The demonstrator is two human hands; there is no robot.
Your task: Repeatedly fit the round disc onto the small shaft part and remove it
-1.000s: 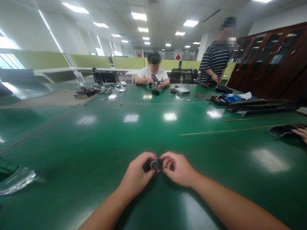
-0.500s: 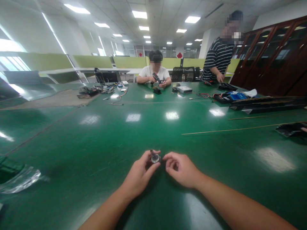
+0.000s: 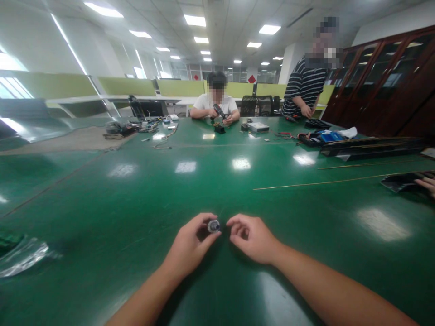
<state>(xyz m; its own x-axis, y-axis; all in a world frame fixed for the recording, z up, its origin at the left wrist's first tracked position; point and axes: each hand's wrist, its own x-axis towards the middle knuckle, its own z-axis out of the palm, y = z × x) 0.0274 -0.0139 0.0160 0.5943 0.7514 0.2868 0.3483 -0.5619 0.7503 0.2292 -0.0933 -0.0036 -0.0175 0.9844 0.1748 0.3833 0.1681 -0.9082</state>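
Note:
My left hand (image 3: pixel 190 240) grips a small round metal part (image 3: pixel 214 226) between thumb and fingers, just above the green table (image 3: pixel 152 194). The part has a silvery disc-like rim and a dark stem, whose end now faces me; its exact kind is unclear. Close by on the right is my right hand (image 3: pixel 253 237), its fingers loosely curled and its index finger pointing at the part. A small gap separates the right fingertips from the metal part, and I see nothing held in them.
Clear plastic (image 3: pixel 27 258) lies at the left. Thin rods (image 3: pixel 306 184) and a black tray-like piece (image 3: pixel 394 182) touched by another person's hand (image 3: pixel 426 183) are at the right. Across the table, a seated person (image 3: pixel 214 104) holds a power tool; another person (image 3: pixel 302 86) stands.
The metal part has tipped in my left hand, so its stem, which stuck upward, now points toward me. My right hand keeps nearly the same pose. The view has shifted slightly.

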